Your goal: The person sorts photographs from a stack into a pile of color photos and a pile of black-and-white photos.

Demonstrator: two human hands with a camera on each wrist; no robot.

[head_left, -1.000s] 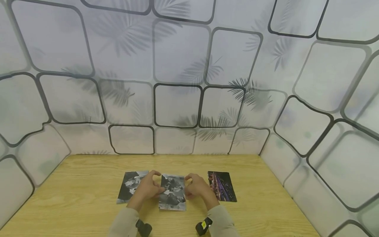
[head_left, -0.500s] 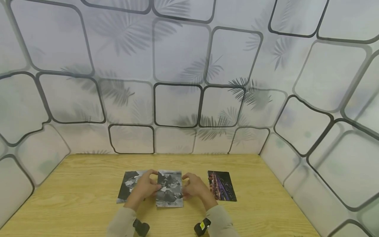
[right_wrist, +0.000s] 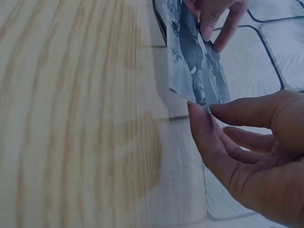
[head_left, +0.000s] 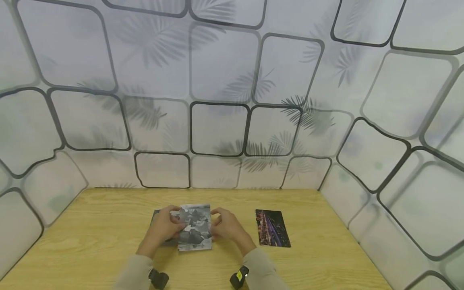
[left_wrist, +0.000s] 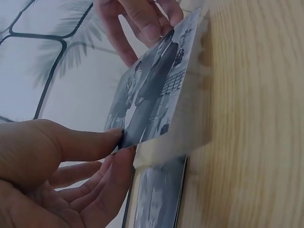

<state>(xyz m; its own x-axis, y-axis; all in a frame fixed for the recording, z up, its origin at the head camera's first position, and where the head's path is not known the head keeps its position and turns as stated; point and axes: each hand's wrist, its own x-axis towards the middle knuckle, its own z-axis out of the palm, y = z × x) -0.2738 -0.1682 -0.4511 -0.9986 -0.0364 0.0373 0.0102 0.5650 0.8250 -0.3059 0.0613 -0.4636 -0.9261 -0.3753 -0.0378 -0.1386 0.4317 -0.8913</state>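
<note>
A black-and-white photo point(head_left: 194, 227) is held a little above the wooden table point(head_left: 90, 237) by both hands. My left hand point(head_left: 164, 228) pinches its left edge between thumb and fingers point(left_wrist: 102, 142). My right hand point(head_left: 225, 226) pinches the right edge point(right_wrist: 204, 108). A second black-and-white photo point(head_left: 156, 214) lies flat on the table, mostly hidden under the left hand and the held photo; its top shows below the held photo point(left_wrist: 156, 199) in the left wrist view. A dark colour photo point(head_left: 272, 228) with purple lights lies flat to the right.
Patterned white panels point(head_left: 217, 100) with black rounded squares and leaf prints wall in the table at the back and both sides. Bare wood shows at the far left and far right of the table. Small wrist cameras point(head_left: 158, 278) sit on both sleeves.
Both hands have carried the black-and-white photo leftward, so it now covers much of the second black-and-white photo. The colour photo has not moved.
</note>
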